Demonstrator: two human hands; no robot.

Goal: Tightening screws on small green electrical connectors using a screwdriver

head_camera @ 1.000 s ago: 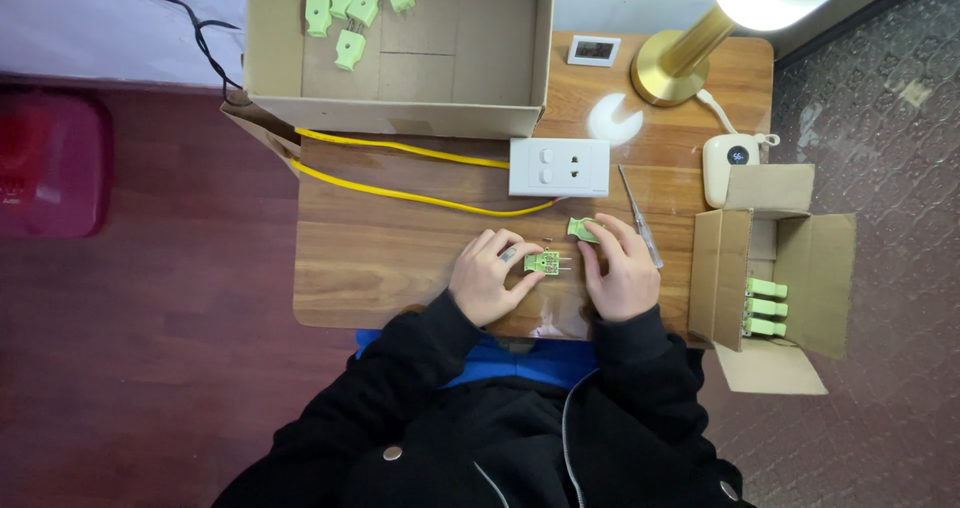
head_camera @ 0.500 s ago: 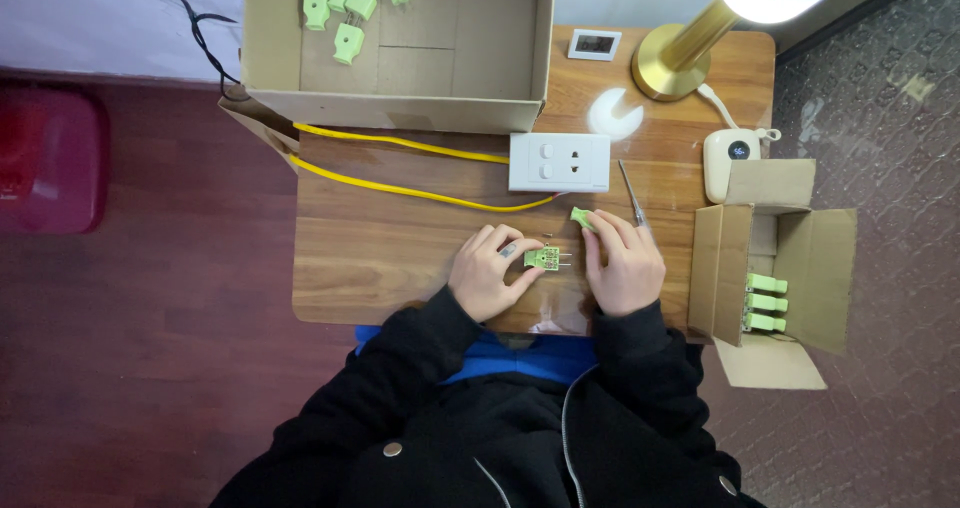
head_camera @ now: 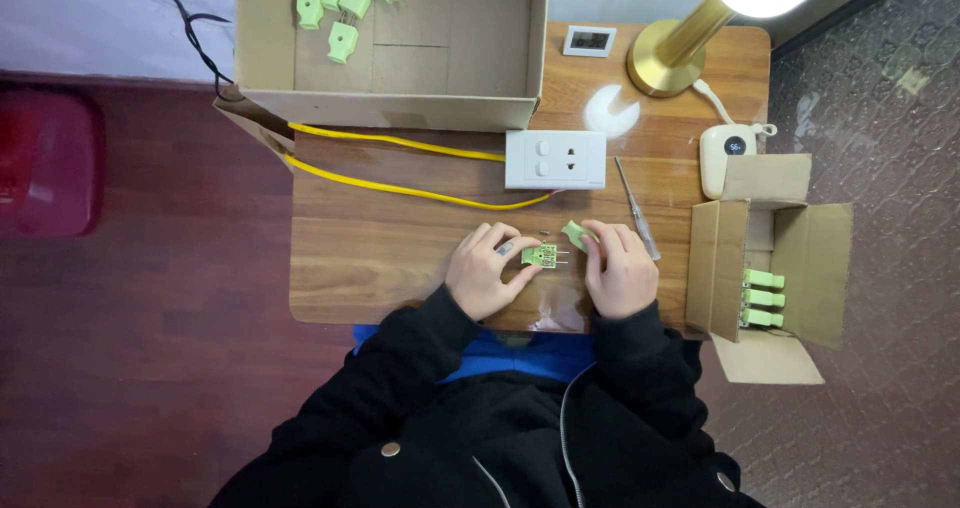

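At frame centre, my left hand (head_camera: 488,273) pinches an open green plastic plug base (head_camera: 545,256); my right hand (head_camera: 620,268) grips its green cover (head_camera: 577,234), not yet joined.

We find a small hand-assembly bench set up in an ordinary room, not a factory line. The evidence: a small wooden table (head_camera: 400,258) on dark red plank flooring, with patterned carpet (head_camera: 880,88) to the right. A brass lamp (head_camera: 680,53) lights the surface. Work stock is kept in plain cardboard: a large open box (head_camera: 500,48) at the far edge holds loose green plugs (head_camera: 343,40), and a smaller box (head_camera: 780,238) at the right holds three more in a row. A white socket block (head_camera: 555,159) on a yellow cable (head_camera: 400,190), a screwdriver (head_camera: 637,208) and a small white timer (head_camera: 733,153) lie to hand. A red stool (head_camera: 45,163) stands at the left.
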